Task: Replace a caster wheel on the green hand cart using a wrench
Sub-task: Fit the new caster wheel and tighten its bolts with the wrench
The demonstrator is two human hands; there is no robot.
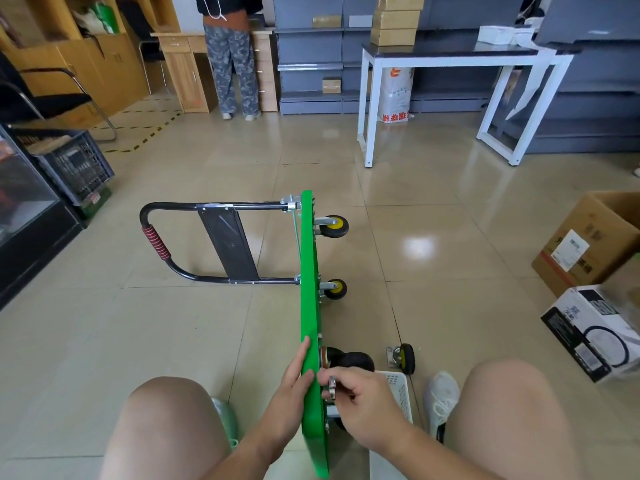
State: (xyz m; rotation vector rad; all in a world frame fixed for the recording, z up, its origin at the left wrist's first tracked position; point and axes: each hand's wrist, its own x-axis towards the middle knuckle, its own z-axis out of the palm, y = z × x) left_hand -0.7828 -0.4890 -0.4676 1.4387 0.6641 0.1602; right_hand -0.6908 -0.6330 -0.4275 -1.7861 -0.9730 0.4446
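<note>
The green hand cart stands on its edge on the tiled floor, its black handle folded out flat to the left. Two yellow-hubbed casters stick out on its right side. A black caster sits against the deck near my hands. My left hand lies flat on the deck's left face with straight fingers. My right hand grips a small metal wrench at the caster's mounting plate. A loose caster stands on the floor just to the right.
A white basket sits by my right foot. Cardboard boxes and a printed carton lie at right. A white-legged table stands behind. A person stands at a wooden desk, with a black crate at left.
</note>
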